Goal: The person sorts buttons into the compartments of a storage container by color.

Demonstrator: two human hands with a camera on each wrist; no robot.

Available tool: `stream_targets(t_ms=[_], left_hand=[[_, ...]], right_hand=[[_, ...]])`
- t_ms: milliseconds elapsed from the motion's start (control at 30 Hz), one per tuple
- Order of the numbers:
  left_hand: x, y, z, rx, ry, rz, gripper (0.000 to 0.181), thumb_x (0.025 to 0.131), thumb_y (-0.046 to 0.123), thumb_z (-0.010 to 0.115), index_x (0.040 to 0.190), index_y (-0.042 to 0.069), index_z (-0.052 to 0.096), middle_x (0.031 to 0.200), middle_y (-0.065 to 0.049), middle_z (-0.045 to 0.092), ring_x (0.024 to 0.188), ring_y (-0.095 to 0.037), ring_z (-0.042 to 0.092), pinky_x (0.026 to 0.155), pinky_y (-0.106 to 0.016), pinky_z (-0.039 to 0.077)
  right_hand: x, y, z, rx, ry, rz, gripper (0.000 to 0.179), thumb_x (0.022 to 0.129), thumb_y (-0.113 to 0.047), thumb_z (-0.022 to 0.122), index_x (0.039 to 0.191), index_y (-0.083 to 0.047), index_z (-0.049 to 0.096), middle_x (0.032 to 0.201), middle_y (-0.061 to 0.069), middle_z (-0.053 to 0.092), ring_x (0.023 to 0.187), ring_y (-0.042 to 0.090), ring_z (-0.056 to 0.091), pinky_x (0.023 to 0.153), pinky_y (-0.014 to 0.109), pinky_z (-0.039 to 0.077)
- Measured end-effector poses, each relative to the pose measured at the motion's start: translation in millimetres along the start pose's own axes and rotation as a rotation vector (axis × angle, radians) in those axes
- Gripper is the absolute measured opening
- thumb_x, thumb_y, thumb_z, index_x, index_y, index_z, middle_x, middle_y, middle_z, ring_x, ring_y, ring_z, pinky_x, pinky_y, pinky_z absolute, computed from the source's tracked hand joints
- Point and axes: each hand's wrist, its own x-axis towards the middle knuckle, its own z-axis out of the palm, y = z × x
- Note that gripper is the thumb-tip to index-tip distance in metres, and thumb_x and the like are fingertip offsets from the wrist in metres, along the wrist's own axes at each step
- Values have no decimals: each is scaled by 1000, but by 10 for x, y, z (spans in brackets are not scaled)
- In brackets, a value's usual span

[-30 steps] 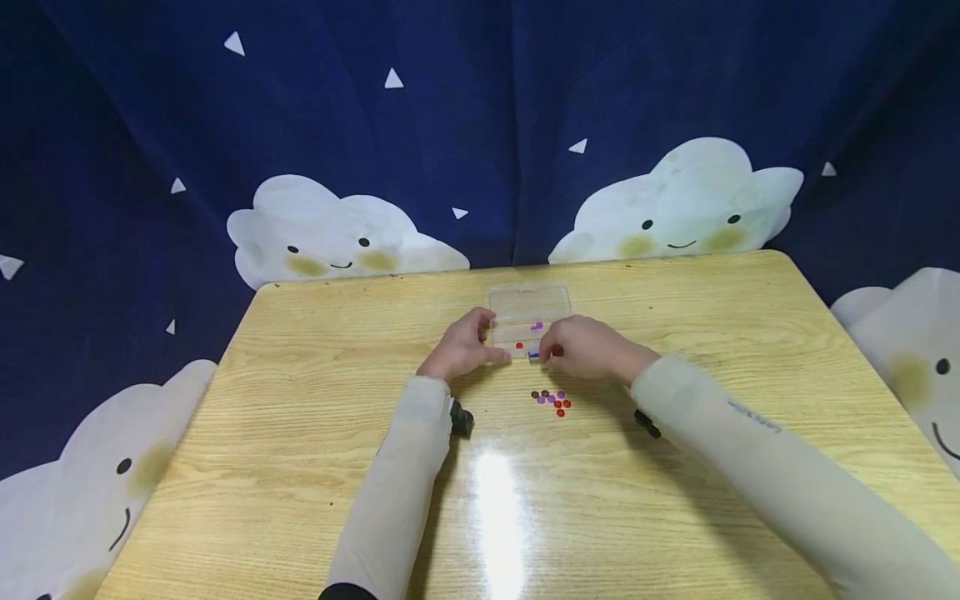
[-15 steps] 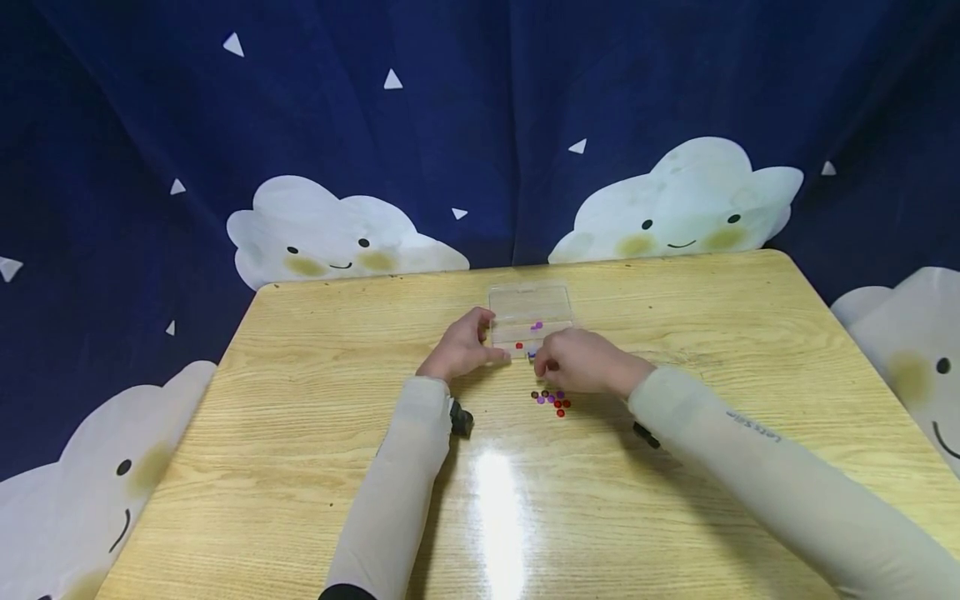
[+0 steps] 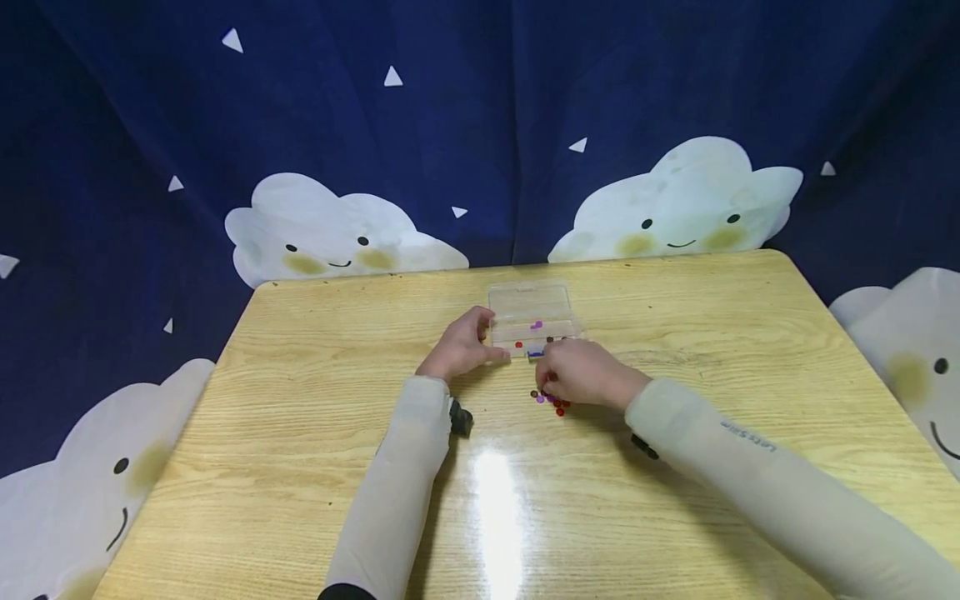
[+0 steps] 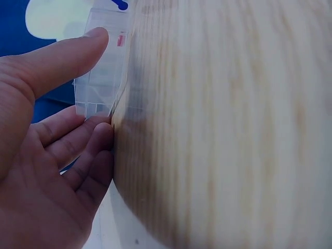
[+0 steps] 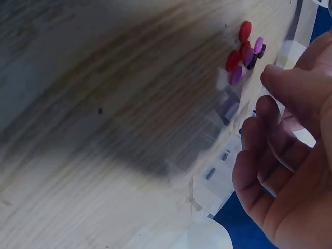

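A clear plastic box with its lid raised stands towards the back of the table. My left hand holds its left side, thumb at the front corner; in the left wrist view the thumb lies across the box. Inside are a red button, purple ones and dark ones. In front lies a small cluster of red, purple and brown buttons. My right hand is over the cluster's back edge, fingers loosely bent; no button shows between them in the right wrist view.
A small blue piece sits at the box's front edge; its kind is unclear. Wooden table surrounds everything, and a dark blue curtain with clouds hangs behind its far edge.
My right hand has moved from the box's front right towards me, down to the button cluster. Dark buttons in the box's right part have come into view. The left hand stays put.
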Motion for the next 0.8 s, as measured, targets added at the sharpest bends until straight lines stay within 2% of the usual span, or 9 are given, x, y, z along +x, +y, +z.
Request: stream_targets(t_ms=[300, 533, 800], left_hand=[[-1, -1, 3, 7, 0, 1, 73, 79, 28, 84, 140, 14, 47, 114, -7, 55, 103, -24, 51, 88, -39, 45], [1, 4, -5, 20, 4, 9, 73, 80, 28, 84, 140, 13, 47, 113, -7, 55, 101, -24, 50, 87, -38, 45], [4, 6, -5, 18, 1, 16, 72, 80, 28, 84, 140, 12, 47, 110, -8, 54, 99, -23, 49, 85, -38, 44]], right_hand=[[-5, -49, 68, -26, -6, 95, 10, 84, -15, 74, 77, -21, 76, 83, -4, 67, 78, 12, 62, 68, 36, 54], [2, -60, 94, -63, 6, 89, 14, 85, -13, 73, 73, -20, 73, 81, -4, 64, 75, 11, 58, 66, 34, 53], [22, -72, 108, -40, -22, 122, 20, 86, -11, 71, 69, -20, 71, 79, -4, 63, 74, 11, 56, 65, 33, 52]])
